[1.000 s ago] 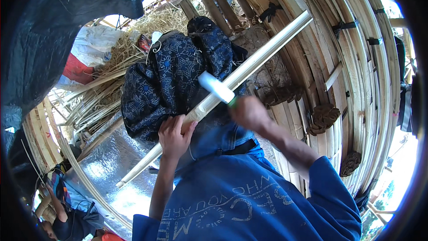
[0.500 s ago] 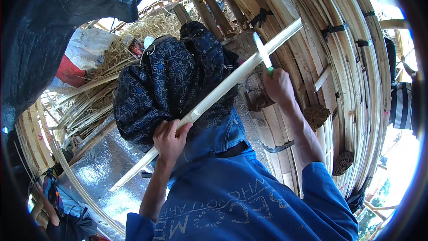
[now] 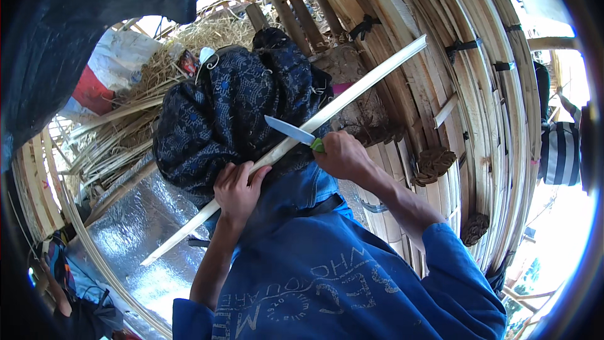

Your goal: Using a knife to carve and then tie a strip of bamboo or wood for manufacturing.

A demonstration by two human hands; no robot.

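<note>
A long pale bamboo strip (image 3: 371,78) lies slantwise across my lap, its lower end to the left and its upper end to the far right. My left hand (image 3: 238,190) is closed round its lower half, thumb on the near side. In my right hand (image 3: 343,156) is a knife (image 3: 290,130) with a green handle. Its blade crosses the strip a little beyond my left hand, tip pointing up and left. Under the strip, a dark blue patterned cloth (image 3: 217,104) covers my legs.
Bundles of long bamboo slats (image 3: 434,38), tied with black bands, stand along the right. Shavings and straw (image 3: 126,138) heap up at the left. A shiny silver sheet (image 3: 138,214) lies on the floor at lower left. A black tarp (image 3: 82,19) hangs at upper left.
My right hand has drawn the knife down along the strip, from near its upper end toward my left hand. The left hand keeps its hold with little shift.
</note>
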